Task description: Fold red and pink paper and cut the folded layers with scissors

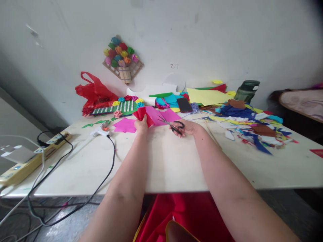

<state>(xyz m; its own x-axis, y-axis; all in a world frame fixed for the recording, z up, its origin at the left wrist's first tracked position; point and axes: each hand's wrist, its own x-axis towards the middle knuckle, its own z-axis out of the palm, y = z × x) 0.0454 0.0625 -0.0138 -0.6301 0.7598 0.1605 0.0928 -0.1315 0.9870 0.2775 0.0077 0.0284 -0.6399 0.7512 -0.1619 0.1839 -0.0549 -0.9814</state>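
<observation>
My left hand [141, 125] grips a folded piece of red paper [143, 114] near the middle of the table. In my right hand [183, 127] are black-handled scissors [174, 127], their blades parted and pointing left toward the red paper. The blades lie over pink paper [161, 116], which spreads behind and between my hands. Another pink piece [124, 125] lies flat to the left of my left hand.
A glue gun [100, 130] and a power strip [37, 158] with cables occupy the table's left. Behind are a red bag [97, 89], paper flowers [128, 98] and a phone [184, 105]. Paper scraps [263, 130] and a green bottle [247, 90] stand right.
</observation>
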